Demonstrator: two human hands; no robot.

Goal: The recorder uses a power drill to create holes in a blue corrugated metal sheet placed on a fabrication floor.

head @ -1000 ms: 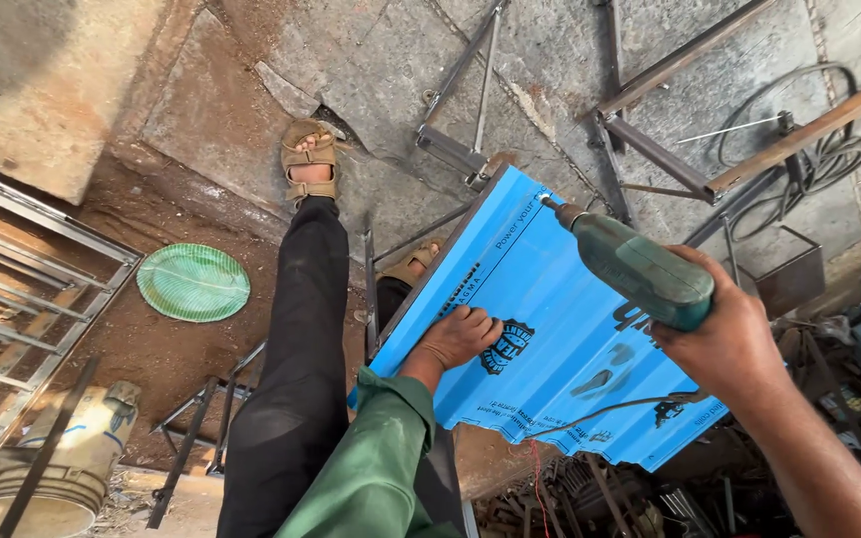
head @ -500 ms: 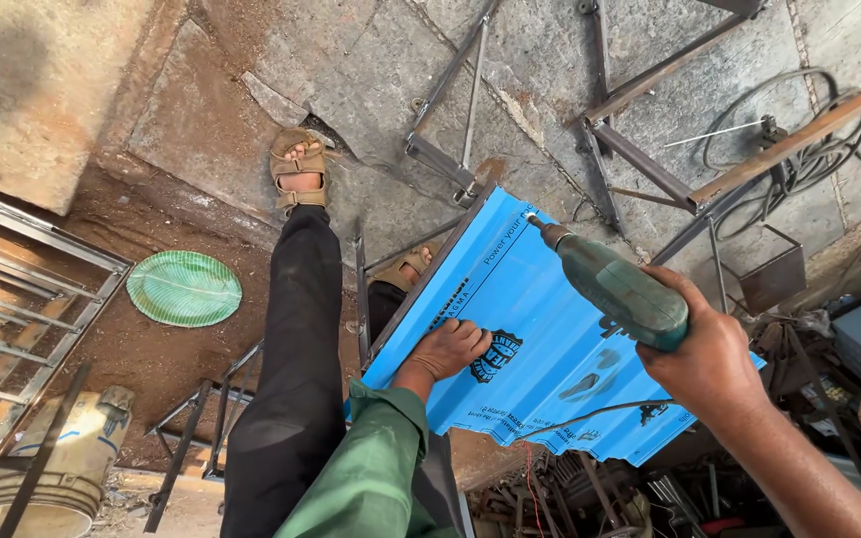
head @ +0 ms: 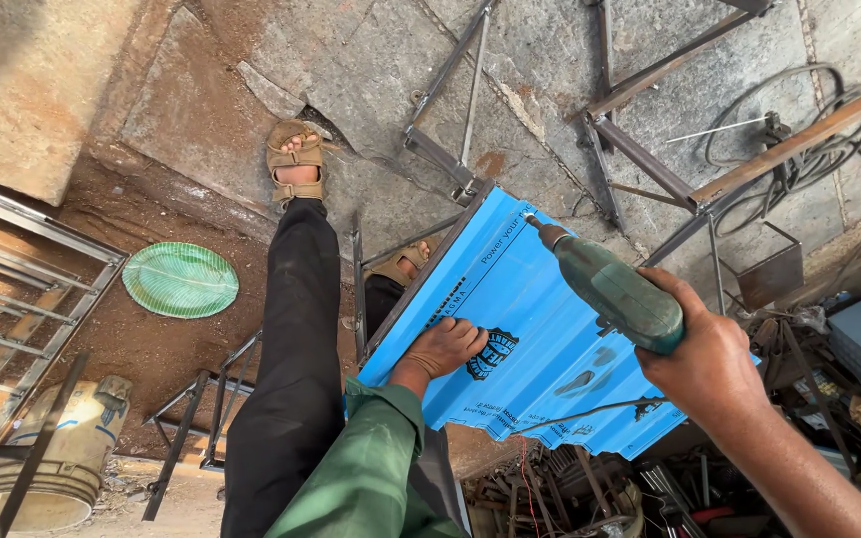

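A blue corrugated sheet (head: 540,339) lies tilted over a metal frame (head: 401,299) in front of me. My left hand (head: 445,349), in a green sleeve, presses flat on the sheet near its left edge, beside a dark printed emblem. My right hand (head: 710,369) grips a green power drill (head: 610,289). The drill's bit points toward the upper edge of the sheet and its cord hangs below. My legs in black trousers and brown sandals (head: 294,159) stand on the stone floor to the left.
A green plate (head: 180,280) lies on the dirt at left. Metal grilles (head: 12,299) and a dirty bucket (head: 47,458) are at the far left. Angle-iron frames (head: 650,149), coiled cables (head: 809,130) and scrap metal (head: 630,488) crowd the right and bottom.
The view has shifted slightly. My right hand has brought the drill leftward and lower along the sheet. My left hand stays pressed on the sheet.
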